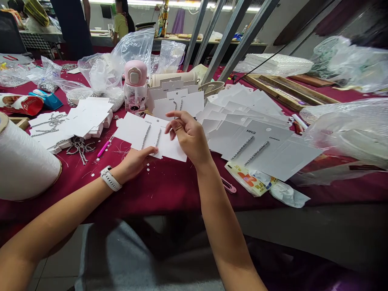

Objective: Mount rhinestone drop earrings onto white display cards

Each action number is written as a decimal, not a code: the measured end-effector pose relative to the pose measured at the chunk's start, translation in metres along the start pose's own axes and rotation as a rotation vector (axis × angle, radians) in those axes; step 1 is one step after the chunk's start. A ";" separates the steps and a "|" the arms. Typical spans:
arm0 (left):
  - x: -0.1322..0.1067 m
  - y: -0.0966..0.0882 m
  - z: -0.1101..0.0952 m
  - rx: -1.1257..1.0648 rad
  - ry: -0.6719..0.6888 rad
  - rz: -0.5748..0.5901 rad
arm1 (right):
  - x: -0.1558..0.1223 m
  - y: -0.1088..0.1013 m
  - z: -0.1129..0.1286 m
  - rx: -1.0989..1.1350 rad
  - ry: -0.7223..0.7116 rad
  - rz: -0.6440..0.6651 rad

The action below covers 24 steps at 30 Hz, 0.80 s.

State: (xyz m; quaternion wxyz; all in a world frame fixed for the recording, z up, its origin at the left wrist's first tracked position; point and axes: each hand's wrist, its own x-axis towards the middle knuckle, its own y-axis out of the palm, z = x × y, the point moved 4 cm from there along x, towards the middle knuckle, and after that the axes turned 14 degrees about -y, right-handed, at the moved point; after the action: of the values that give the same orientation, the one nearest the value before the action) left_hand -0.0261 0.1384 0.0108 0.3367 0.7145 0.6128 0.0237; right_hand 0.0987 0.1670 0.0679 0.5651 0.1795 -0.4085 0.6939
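Note:
A white earring card (142,131) with two sparkly strip earrings lies in front of me on the dark red cloth. My left hand (135,161), with a white watch on its wrist, pinches the card's near edge from below. My right hand (188,135) hovers over the card's right part, fingers curled with the tips together at the card. Whether something small is between those fingers I cannot make out. Behind, more cards (178,103) with earrings stand stacked upright.
Finished cards (254,141) fan out to the right. Blank cards and loose rhinestone chains (79,146) lie at left by a pink pen (104,148). A pink bottle (135,87), plastic bags, a white roll (24,161) and a tissue pack (248,180) surround them. People stand at the back.

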 end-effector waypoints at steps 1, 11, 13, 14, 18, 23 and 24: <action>0.000 0.000 0.001 0.000 -0.015 -0.009 | 0.000 -0.001 -0.002 -0.069 0.014 0.002; 0.002 -0.003 0.003 0.044 -0.046 -0.017 | -0.001 0.000 -0.008 -0.137 0.149 -0.005; 0.002 -0.002 0.002 0.049 -0.022 -0.001 | -0.001 -0.002 -0.007 -0.067 0.156 -0.052; 0.002 -0.002 0.002 0.052 -0.012 0.012 | -0.001 -0.003 -0.005 -0.035 0.145 -0.075; 0.002 -0.001 0.003 0.068 0.012 0.057 | 0.000 -0.007 -0.002 0.055 0.082 -0.118; 0.003 -0.003 0.005 0.094 -0.019 0.024 | -0.002 -0.001 -0.012 0.077 0.178 0.041; 0.003 -0.003 0.005 0.098 -0.015 0.024 | -0.003 0.002 -0.014 0.095 0.197 0.089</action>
State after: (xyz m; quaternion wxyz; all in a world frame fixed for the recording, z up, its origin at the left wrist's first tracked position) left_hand -0.0258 0.1389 0.0046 0.3058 0.7377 0.6018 -0.0077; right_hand 0.1010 0.1759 0.0564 0.5618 0.1189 -0.3252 0.7513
